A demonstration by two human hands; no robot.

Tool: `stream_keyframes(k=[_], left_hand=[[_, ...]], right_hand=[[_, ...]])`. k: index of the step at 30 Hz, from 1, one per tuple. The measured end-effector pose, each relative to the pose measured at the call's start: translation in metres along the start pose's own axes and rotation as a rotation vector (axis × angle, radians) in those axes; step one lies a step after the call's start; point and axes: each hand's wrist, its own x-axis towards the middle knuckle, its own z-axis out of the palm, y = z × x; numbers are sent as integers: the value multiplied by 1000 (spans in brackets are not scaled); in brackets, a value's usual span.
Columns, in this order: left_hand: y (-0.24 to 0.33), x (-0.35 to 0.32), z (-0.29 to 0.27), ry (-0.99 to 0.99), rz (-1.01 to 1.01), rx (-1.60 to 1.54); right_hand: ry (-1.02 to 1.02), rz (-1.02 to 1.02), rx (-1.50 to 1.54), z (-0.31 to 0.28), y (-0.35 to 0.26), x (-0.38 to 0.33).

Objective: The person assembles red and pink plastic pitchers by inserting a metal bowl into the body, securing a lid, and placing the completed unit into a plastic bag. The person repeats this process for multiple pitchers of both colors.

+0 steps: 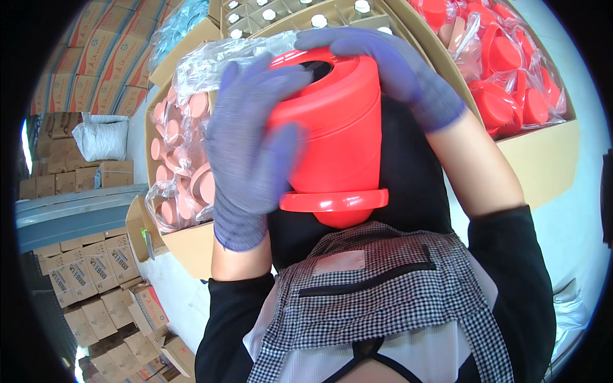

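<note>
Head view: the right hand [391, 62] is holding the red container [338, 150] by its top, seemingly steadying it, while the left hand [246, 140], grip wide, is flanking its left.

I have the left hand [246, 137], gloved in purple-grey, pointing forward with fingers [278, 83] extended and slightly blurred, thumb [283, 154] standing apart. The right hand [393, 60], gloved alike, sits farther forward and to its right, fingers stretched leftward, thumb hidden. Behind both hands, bare forearms [482, 166] run back into black sleeves [511, 274].
</note>
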Motion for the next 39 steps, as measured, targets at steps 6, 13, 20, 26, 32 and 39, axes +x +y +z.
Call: stream_keyframes(k=[6, 13, 20, 26, 32, 39], left_hand=[[75, 29, 56, -100, -83, 502], [-63, -5, -17, 39, -283, -73], [-4, -2, -31, 14, -95, -215], [-24, -12, -43, 99, -209, -3], [-42, -19, -33, 97, -240, 111], [-39, -20, -33, 21, -78, 96]], right_hand=[[-245, -2, -239, -7, 48, 43], [-166, -70, -468, 20, -94, 5], [-82, -283, -698, 21, -117, 2], [-81, -302, -528, 35, -122, -6], [-254, -191, -449, 43, -127, -8], [35, -197, -441, 61, -102, -10]])
